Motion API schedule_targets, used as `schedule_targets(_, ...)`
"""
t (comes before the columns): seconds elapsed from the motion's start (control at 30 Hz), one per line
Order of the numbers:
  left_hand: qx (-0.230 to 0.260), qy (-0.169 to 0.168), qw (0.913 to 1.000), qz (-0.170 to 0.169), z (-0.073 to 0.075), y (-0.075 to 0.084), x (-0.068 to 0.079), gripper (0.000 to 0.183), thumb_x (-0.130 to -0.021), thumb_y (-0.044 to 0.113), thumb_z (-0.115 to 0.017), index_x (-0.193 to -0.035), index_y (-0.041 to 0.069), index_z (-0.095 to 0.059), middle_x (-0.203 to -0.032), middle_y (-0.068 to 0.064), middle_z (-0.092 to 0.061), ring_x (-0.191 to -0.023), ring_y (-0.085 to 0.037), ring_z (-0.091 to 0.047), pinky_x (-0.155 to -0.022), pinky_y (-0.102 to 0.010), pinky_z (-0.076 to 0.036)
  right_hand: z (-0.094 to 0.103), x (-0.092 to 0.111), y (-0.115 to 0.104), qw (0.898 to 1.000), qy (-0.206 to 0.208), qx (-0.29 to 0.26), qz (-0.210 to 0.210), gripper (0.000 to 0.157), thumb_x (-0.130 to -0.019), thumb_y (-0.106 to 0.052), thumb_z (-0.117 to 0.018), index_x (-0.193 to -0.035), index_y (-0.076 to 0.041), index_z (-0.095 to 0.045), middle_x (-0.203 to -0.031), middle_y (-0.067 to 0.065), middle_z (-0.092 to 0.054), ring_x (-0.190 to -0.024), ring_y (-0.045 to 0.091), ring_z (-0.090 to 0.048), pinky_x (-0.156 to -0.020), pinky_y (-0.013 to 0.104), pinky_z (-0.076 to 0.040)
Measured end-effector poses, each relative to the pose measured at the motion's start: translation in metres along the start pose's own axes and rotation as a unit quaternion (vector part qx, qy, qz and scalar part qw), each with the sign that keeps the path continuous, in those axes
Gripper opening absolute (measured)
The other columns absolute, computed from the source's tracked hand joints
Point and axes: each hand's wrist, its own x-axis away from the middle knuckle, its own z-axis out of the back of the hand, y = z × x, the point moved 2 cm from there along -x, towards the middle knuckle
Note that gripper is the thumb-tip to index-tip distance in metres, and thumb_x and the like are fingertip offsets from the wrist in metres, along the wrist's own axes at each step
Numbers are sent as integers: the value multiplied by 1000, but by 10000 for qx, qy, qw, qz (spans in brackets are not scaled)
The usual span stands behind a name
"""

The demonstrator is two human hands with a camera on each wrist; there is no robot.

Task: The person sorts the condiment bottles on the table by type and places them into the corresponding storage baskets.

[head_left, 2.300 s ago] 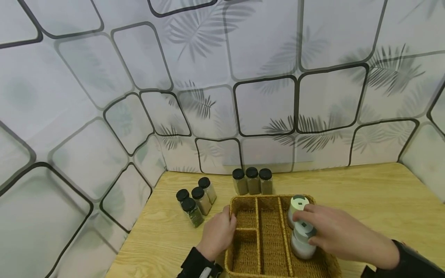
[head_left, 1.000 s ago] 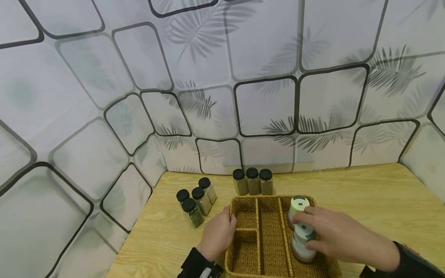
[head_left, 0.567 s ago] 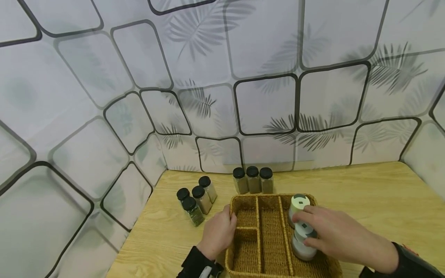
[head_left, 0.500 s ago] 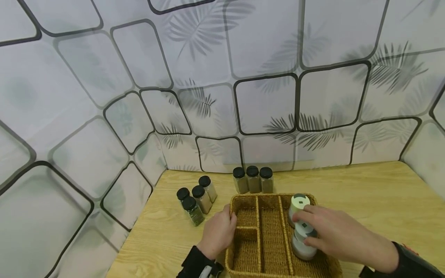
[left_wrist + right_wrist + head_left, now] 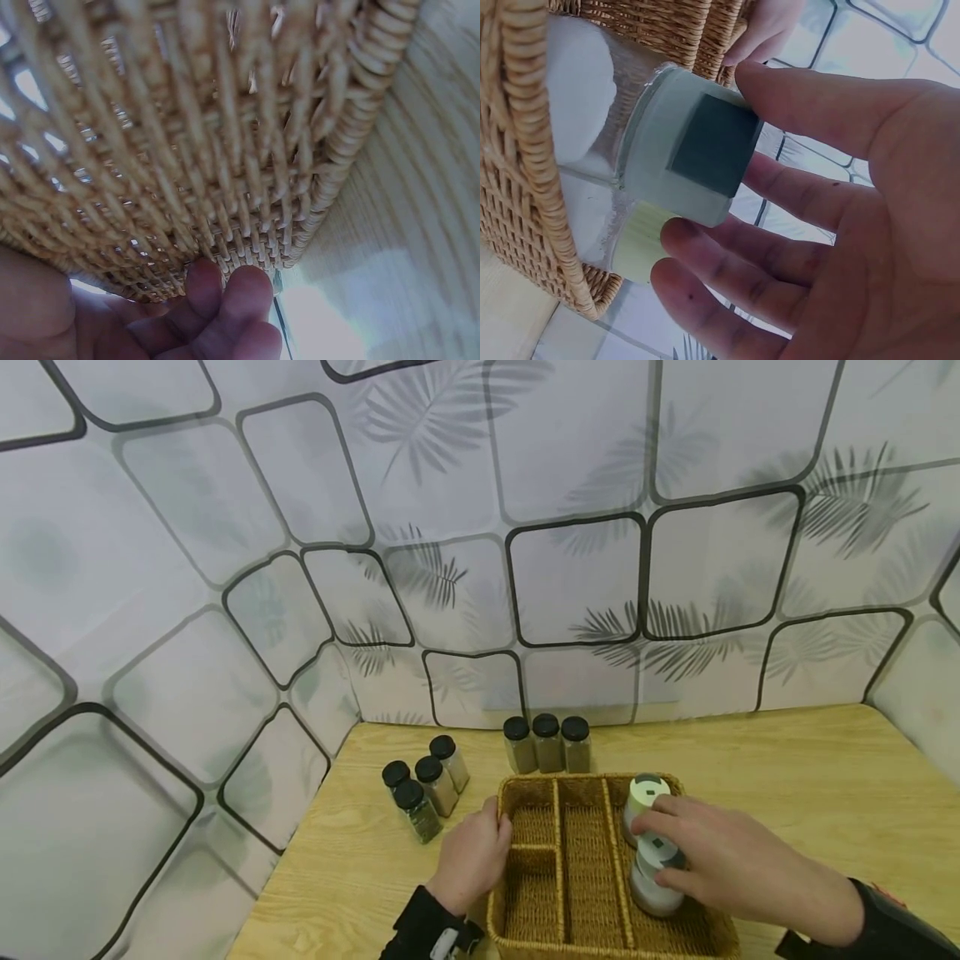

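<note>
A woven basket (image 5: 592, 868) with dividers stands on the wooden table. My left hand (image 5: 469, 860) grips its left rim; in the left wrist view curled fingers (image 5: 247, 296) meet the outer wicker wall (image 5: 187, 142). In the right compartment, my right hand (image 5: 738, 864) holds a clear seasoning jar (image 5: 654, 895) by its pale grey-green lid. White contents fill part of that jar, and the right wrist view shows a dark flap on its lid (image 5: 652, 139), thumb and fingers around it. Behind it stands a similar jar with a yellow-green lid (image 5: 647, 790), also in the basket.
Several black-capped spice jars (image 5: 420, 814) stand left of the basket. Three more black-capped jars (image 5: 547, 747) line up behind it, near the patterned wall covering (image 5: 577, 585). Bare wooden tabletop (image 5: 810, 768) extends to the right.
The head view has tipped slightly, so the scene sits a little higher in it. Both hands, the basket and the jars keep practically the same places.
</note>
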Motion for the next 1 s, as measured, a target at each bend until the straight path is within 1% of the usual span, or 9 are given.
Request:
schedule_targets(0.1,-25,3,10000,4,0,0,-1,39,-102,24,-39,-125,-4,-53,-61,0,-51,-49,-11,-48,-44,-32,-40,1,-1,0,10000,29,24,-9,43,-74,-36,-79,-113,-28,-64,-110,-4,-58,-85,7,-55,-56,29,-50)
schedule_targets(0.23,-32,-8,10000,2,-1,-1,-1,39,-102,24,-39,-126,-4,-52,-58,1,-49,-46,-11,-46,-42,-31,-38,3,-1,-2,10000,57,50,7,42,-75,-37,-78,-113,-30,-63,-109,-4,-58,-85,7,-54,-55,28,-50)
schedule_targets(0.47,-29,-33,10000,66,0,-1,-1,39,-102,23,-39,-126,-5,-51,-58,0,-49,-47,-12,-46,-43,-32,-39,18,-6,-6,9982,496,293,176,32,-83,-39,-72,-112,-29,-63,-110,-4,-58,-87,8,-55,-58,29,-51)
schedule_targets(0.57,-23,-43,10000,84,0,-1,0,39,-102,24,-39,-125,-4,-52,-59,1,-49,-48,-11,-47,-43,-31,-39,27,-12,-7,9966,704,326,265,30,-85,-41,-69,-111,-28,-64,-108,-4,-59,-81,6,-54,-56,28,-50)
schedule_targets(0.63,-3,-60,9999,96,1,-1,0,39,-102,24,-39,-125,-4,-52,-59,0,-49,-48,-12,-47,-43,-31,-39,33,-17,-8,9961,772,298,307,29,-87,-43,-67,-111,-27,-64,-107,-3,-60,-77,5,-53,-54,26,-48)
schedule_targets(0.73,42,-93,9999,114,1,0,0,40,-102,24,-39,-127,-4,-51,-58,0,-49,-47,-12,-46,-43,-31,-38,41,-25,-7,9963,744,289,315,27,-88,-44,-65,-110,-28,-63,-106,-3,-59,-75,5,-53,-54,27,-48)
schedule_targets(0.87,74,-162,9998,120,1,0,0,41,-102,24,-39,-129,-5,-50,-58,0,-49,-46,-12,-46,-43,-31,-39,47,-38,-4,9969,664,378,211,26,-87,-40,-67,-109,-27,-64,-107,-2,-59,-83,10,-56,-61,31,-50)
schedule_targets(1.0,50,-175,9998,100,2,1,0,41,-102,24,-39,-129,-4,-50,-59,1,-50,-47,-11,-47,-44,-31,-39,50,-48,1,9972,603,426,116,31,-88,-41,-65,-114,-23,-64,-111,3,-60,-87,14,-57,-63,35,-52)
